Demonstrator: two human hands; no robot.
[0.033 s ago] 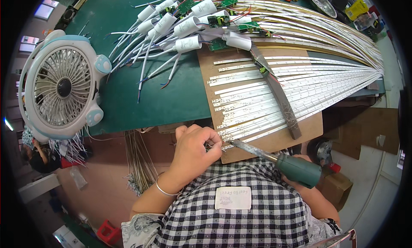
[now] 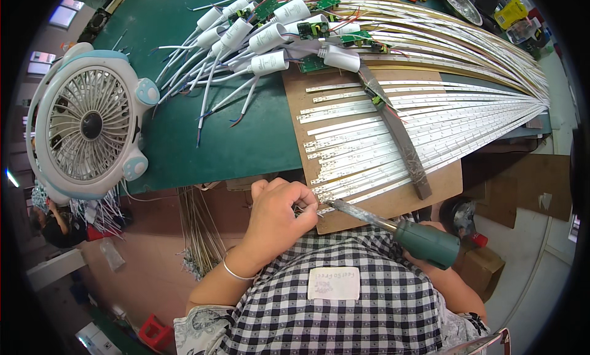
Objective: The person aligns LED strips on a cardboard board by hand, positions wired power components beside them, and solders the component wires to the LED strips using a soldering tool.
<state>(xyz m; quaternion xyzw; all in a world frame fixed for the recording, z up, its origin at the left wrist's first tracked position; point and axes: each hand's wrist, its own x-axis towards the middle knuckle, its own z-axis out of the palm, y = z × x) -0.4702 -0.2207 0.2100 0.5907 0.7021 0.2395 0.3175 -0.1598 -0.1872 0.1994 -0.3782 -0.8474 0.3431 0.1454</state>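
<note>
My left hand (image 2: 276, 215) is at the near edge of a brown board (image 2: 442, 184). Its fingertips pinch something small, seemingly thin wires, at the end of a white LED strip (image 2: 344, 189). My right hand (image 2: 437, 269) is mostly hidden below a soldering iron with a green handle (image 2: 425, 241), which it grips. The iron's metal tip (image 2: 330, 202) touches the strip end right beside my left fingers. Many more white LED strips (image 2: 430, 109) fan out across the board under a dark flat bar (image 2: 399, 137).
A small white and pale-blue desk fan (image 2: 89, 124) stands at the left on the green mat (image 2: 246, 134). White cylindrical parts with leads (image 2: 270, 39) and green circuit boards (image 2: 313, 63) lie at the far side. Cardboard boxes (image 2: 485, 266) sit low at the right.
</note>
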